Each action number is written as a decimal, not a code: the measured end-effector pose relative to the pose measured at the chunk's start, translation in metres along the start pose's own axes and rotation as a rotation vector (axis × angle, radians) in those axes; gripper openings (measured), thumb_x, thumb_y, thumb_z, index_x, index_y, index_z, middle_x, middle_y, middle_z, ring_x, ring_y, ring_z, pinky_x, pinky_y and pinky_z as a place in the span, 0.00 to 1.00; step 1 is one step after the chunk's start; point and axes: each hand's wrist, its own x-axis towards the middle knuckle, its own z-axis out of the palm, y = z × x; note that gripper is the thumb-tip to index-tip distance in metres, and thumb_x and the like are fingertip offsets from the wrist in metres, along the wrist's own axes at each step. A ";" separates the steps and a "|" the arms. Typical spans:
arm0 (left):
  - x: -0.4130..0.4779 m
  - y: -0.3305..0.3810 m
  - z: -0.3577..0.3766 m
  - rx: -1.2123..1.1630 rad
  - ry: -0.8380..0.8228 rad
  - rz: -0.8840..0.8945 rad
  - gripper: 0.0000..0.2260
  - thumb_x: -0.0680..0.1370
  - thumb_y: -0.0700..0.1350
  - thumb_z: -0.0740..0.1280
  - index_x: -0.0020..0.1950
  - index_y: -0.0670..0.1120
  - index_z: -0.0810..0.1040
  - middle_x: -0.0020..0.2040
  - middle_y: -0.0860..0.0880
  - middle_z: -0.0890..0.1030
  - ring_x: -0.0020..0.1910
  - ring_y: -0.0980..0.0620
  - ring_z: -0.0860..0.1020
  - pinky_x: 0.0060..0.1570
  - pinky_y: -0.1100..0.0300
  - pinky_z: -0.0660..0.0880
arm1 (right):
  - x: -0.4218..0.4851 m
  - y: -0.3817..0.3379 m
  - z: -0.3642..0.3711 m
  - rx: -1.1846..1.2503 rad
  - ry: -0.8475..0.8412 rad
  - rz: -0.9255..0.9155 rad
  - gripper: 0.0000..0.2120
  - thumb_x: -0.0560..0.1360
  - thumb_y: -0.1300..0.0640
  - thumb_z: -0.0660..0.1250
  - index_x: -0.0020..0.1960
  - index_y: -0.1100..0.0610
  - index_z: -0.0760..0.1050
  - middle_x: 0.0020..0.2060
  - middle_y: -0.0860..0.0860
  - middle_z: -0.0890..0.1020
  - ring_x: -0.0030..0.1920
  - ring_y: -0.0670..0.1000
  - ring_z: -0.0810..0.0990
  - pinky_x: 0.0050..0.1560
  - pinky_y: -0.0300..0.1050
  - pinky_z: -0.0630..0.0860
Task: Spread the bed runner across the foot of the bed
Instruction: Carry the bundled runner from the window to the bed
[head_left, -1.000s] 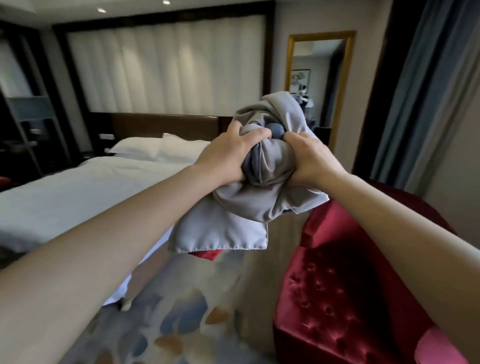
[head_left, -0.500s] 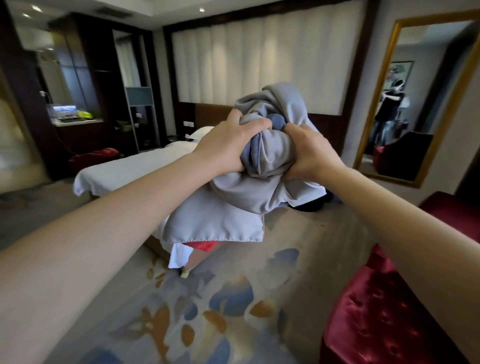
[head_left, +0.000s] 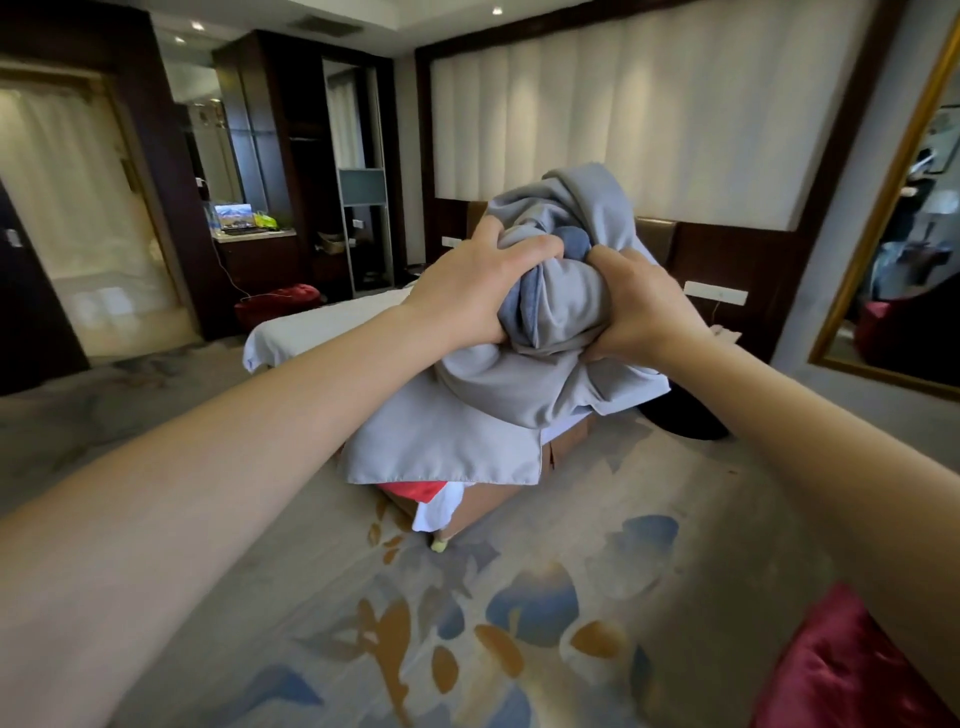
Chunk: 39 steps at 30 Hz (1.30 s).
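A bunched grey bed runner (head_left: 524, 395) hangs in front of me at arm's length, with a flat hemmed corner drooping below and a strip of red showing under that hem. My left hand (head_left: 467, 291) grips the bundle from the left, fingers curled over its top. My right hand (head_left: 641, 312) grips it from the right. Behind the bundle lies the bed (head_left: 322, 325) with a white sheet, its foot corner pointing toward me and mostly hidden by the cloth.
A patterned carpet (head_left: 467, 623) covers the floor between me and the bed. A red tufted chair (head_left: 852, 670) sits at the lower right. A gold-framed mirror (head_left: 893, 234) leans on the right wall. A dark desk and shelves (head_left: 260, 249) stand at the back left.
My view has swung left and moved nearer the bed's foot. The red chair has slid to the lower right corner. Both hands keep the same grip on the bundle.
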 end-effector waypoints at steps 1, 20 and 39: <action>-0.001 -0.009 0.000 0.008 0.001 0.002 0.29 0.67 0.46 0.71 0.67 0.56 0.67 0.49 0.45 0.63 0.34 0.42 0.73 0.37 0.51 0.77 | 0.005 -0.004 0.006 0.005 0.004 -0.004 0.34 0.52 0.59 0.79 0.56 0.55 0.70 0.43 0.53 0.69 0.43 0.62 0.75 0.40 0.51 0.73; 0.036 -0.121 0.048 0.076 -0.004 -0.118 0.31 0.66 0.47 0.74 0.68 0.54 0.68 0.51 0.43 0.65 0.38 0.42 0.74 0.39 0.54 0.75 | 0.135 0.008 0.105 0.073 -0.031 -0.168 0.38 0.52 0.60 0.80 0.60 0.55 0.70 0.45 0.56 0.72 0.44 0.62 0.75 0.39 0.46 0.67; 0.099 -0.267 0.091 0.170 -0.008 -0.237 0.34 0.65 0.48 0.75 0.68 0.56 0.67 0.52 0.43 0.65 0.42 0.40 0.74 0.43 0.48 0.76 | 0.298 0.006 0.204 0.149 -0.057 -0.269 0.35 0.50 0.57 0.81 0.54 0.55 0.70 0.47 0.58 0.75 0.45 0.61 0.75 0.39 0.45 0.64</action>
